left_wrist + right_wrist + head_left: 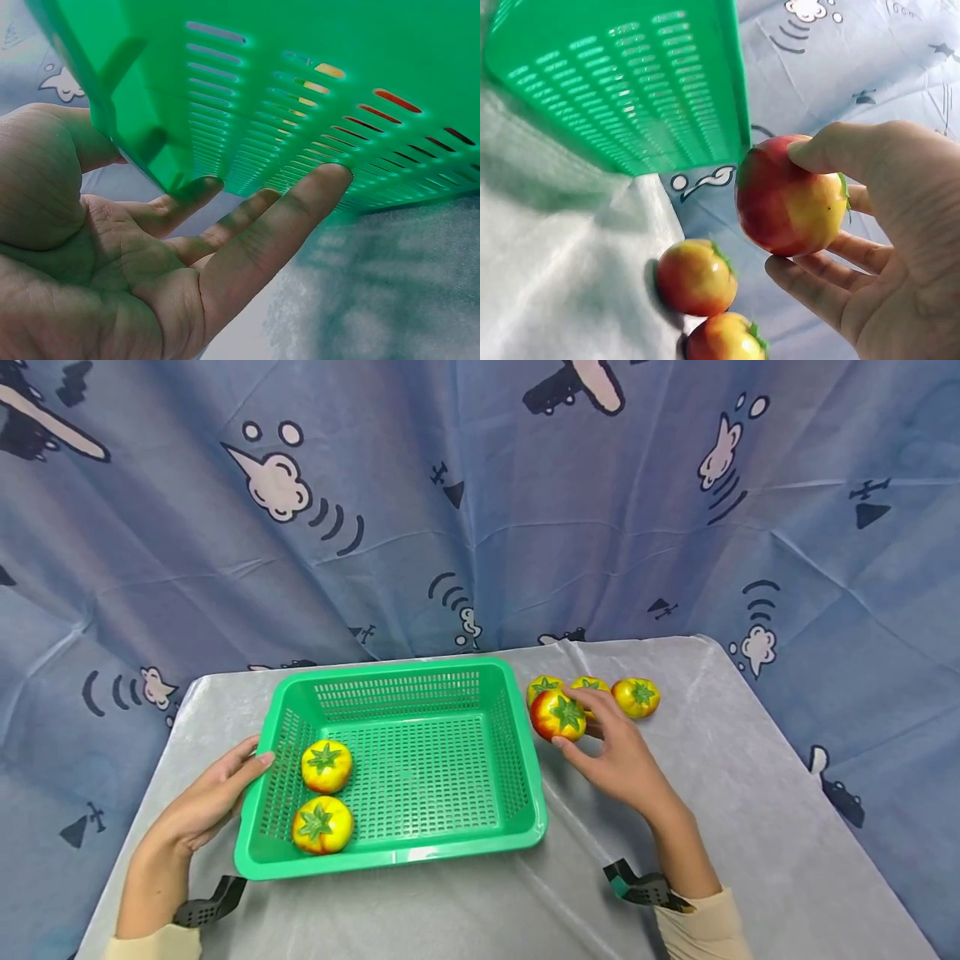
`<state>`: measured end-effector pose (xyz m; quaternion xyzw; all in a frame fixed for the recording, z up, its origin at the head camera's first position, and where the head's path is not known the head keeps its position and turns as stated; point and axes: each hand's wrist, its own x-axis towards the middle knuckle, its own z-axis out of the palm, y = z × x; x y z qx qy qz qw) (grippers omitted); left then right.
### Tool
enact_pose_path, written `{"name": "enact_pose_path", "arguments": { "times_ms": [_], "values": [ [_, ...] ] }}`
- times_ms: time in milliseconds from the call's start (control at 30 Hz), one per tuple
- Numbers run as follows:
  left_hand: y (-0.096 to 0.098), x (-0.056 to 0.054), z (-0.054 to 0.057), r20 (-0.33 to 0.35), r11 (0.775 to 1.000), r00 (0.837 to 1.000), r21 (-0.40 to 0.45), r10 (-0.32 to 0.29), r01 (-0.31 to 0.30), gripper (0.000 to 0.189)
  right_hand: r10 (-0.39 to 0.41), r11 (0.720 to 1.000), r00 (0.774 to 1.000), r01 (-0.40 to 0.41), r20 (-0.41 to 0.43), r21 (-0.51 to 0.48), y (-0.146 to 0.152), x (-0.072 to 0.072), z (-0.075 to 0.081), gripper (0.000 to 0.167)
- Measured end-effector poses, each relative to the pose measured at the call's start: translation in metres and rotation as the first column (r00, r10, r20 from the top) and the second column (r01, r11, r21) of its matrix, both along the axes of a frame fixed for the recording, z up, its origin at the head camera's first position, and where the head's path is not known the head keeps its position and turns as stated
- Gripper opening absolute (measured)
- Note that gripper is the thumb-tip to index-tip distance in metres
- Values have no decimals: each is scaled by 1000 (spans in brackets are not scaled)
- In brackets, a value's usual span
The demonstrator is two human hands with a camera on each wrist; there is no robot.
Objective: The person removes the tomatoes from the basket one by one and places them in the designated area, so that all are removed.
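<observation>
My right hand (618, 752) holds a yellow-and-red tomato (557, 716) with a green star-shaped leaf top, just off the basket's right side. In the right wrist view, the thumb lies on one side of this tomato (787, 199) and the fingers on the other, above the table. My left hand (217, 793) grips the left side of a green plastic basket (393, 857), thumb over the rim. Its fingers (262, 240) lie along the slotted outer wall in the left wrist view. Two similar tomatoes, one behind (326, 766) and one in front (322, 825), sit inside along the left wall.
Three more tomatoes stand on the table right of the basket: one near its rim (542, 687), one partly behind my right hand (588, 685) and one farther right (636, 697). A grey cloth (750, 802) covers the table. Behind hangs a blue patterned curtain (480, 527).
</observation>
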<state>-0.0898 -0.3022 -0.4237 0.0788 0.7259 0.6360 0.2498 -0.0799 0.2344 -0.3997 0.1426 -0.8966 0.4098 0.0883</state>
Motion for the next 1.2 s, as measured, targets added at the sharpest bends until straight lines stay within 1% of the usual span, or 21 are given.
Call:
{"name": "enact_pose_path", "arguments": {
  "times_ms": [300, 400, 500, 733, 1000, 1200],
  "values": [
    [-1, 1, 0, 9, 1000, 1000, 1, 0, 0, 72, -16, 1000, 998, 15, 64, 24, 6, 0, -26, 62],
    [-1, 1, 0, 8, 1000, 1000, 3, 0, 0, 72, -17, 1000, 995, 14, 97, 27, 6, -1, -31, 62],
    [-1, 1, 0, 5, 1000, 1000, 6, 0, 0, 72, -22, 999, 993, 19, 115, 35, 6, -2, -35, 62],
    [0, 0, -1, -3, 1000, 1000, 12, 0, 0, 70, -19, 998, 993, 11, 117, 62, 8, -4, -44, 62],
    [1, -1, -1, -5, 1000, 1000, 11, -3, 3, 71, -30, 996, 991, 18, 133, 86, 10, -5, -48, 63],
    [0, 0, 0, -5, 1000, 1000, 10, -3, 3, 72, -30, 993, 993, 17, 114, 114, 9, -7, -51, 63]
  ]
}}
